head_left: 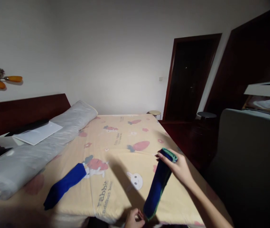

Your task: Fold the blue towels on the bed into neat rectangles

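A long strip of folded dark blue cloth (pixel 157 186) with green edging is held slanted above the near side of the bed. My right hand (pixel 178 166) is closed round its upper end, where green-edged layers show between thumb and fingers. At the lower end, my left hand (pixel 135 218) has its fingers curled together against the cloth's corner; whether they pinch it is hard to make out. To the left, a bright blue, sock-shaped piece of fabric (pixel 65 185) lies flat on the bed sheet, apart from both hands.
The bed's yellow printed sheet (pixel 116 133) spreads beneath the hands. Along the headboard (pixel 28 107) runs a long grey pillow (pixel 61 133) with a white flat sheet or folder (pixel 38 133) on it. A grey panel (pixel 248 152) stands to the right; stools (pixel 154 112) stand near the door (pixel 194 76).
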`<act>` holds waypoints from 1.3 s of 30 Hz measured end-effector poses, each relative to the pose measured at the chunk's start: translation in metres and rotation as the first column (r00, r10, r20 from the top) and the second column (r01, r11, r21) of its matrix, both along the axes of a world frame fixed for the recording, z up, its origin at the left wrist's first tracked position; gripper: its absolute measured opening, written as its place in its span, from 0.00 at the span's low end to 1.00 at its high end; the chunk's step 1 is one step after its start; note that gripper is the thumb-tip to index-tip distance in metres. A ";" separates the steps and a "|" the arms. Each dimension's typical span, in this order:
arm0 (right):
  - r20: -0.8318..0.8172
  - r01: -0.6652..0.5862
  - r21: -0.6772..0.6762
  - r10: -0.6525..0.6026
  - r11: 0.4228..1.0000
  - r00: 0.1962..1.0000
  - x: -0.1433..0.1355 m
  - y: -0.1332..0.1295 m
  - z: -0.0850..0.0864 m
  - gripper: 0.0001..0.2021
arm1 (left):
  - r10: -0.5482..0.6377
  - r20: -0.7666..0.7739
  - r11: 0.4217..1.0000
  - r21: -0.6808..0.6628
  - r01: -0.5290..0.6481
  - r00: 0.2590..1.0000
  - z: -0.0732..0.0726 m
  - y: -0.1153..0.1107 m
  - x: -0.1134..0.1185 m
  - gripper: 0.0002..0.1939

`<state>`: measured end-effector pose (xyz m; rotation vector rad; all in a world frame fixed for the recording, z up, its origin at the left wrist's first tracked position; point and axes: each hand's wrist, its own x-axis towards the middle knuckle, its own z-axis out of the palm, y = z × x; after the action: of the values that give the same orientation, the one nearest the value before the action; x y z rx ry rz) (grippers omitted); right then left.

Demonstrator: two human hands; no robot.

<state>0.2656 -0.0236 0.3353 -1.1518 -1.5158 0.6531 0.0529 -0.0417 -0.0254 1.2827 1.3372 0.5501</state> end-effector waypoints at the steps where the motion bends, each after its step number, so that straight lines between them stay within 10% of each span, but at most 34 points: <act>1: 0.006 0.035 0.017 -0.036 0.999 0.999 0.007 0.005 0.003 0.19 | -0.017 0.014 0.997 0.079 0.016 1.000 -0.001 -0.001 0.002 0.08; 10: 0.184 0.357 0.115 -0.373 0.927 0.909 0.074 0.063 -0.036 0.21 | -0.042 -0.019 0.971 0.235 0.045 0.999 -0.010 0.002 0.003 0.04; 22: -0.006 0.621 0.055 -0.622 0.782 0.783 0.120 0.111 -0.079 0.25 | -0.068 0.013 0.960 0.273 0.062 0.998 -0.017 0.003 0.003 0.04; 31: -0.110 0.686 0.092 -0.677 0.722 0.728 0.131 0.148 -0.057 0.25 | -0.112 -0.062 0.960 0.252 0.124 0.992 -0.025 0.009 -0.001 0.03; 39: -0.161 0.744 0.449 -0.774 0.496 0.613 0.123 0.137 0.010 0.24 | -0.069 -0.077 0.951 0.296 0.089 0.995 -0.016 0.002 -0.003 0.02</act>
<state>0.3886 0.1136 0.3457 -1.2905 -0.9448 -0.3769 0.0500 -0.0397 -0.0409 1.6076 1.2828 0.6781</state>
